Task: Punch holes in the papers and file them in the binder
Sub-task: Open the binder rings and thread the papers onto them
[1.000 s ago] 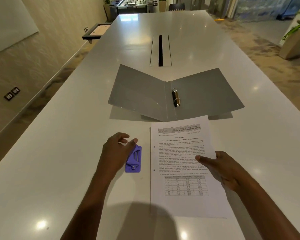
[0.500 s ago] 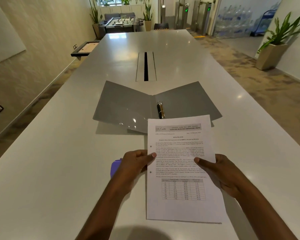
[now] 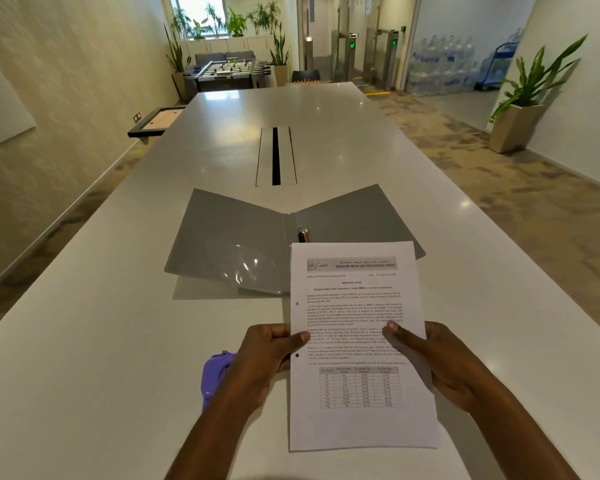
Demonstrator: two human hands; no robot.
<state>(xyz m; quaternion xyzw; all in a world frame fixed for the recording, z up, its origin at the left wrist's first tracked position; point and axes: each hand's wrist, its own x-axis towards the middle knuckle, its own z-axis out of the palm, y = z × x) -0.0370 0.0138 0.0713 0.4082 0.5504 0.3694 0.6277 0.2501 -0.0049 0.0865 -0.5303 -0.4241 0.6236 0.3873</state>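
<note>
Both hands are on the paper (image 3: 357,424), one at each long edge, about midway up the sheet. The left hand (image 3: 267,355) pinches the left edge: thumb tip lies on the printed face, fingers go behind the sheet and are hidden. The right hand (image 3: 433,362) does the same on the right edge, with the thumb laid flat across the text pointing inward and the fingers under the page. The hands are apart, the width of the sheet between them. Both forearms come up from the bottom of the frame, angled inward toward the paper, wrists roughly straight.

The paper is printed side up, with a header at the far end and a table near the bottom. Two punched holes (image 3: 297,303) show along its left margin. Its far end overlaps the near part of the binder's right cover in view; cannot tell if it touches.

The binder (image 3: 229,244) is grey and lies open on the bench (image 3: 84,375) just beyond the paper, covers slightly raised, rings (image 3: 303,233) at the spine partly hidden by the sheet's top edge.

The purple punch (image 3: 215,372) sits on the bench beside the left wrist, its right part covered by the left hand and forearm.

A dark slot (image 3: 276,155) runs along the bench centre beyond the binder.
</note>
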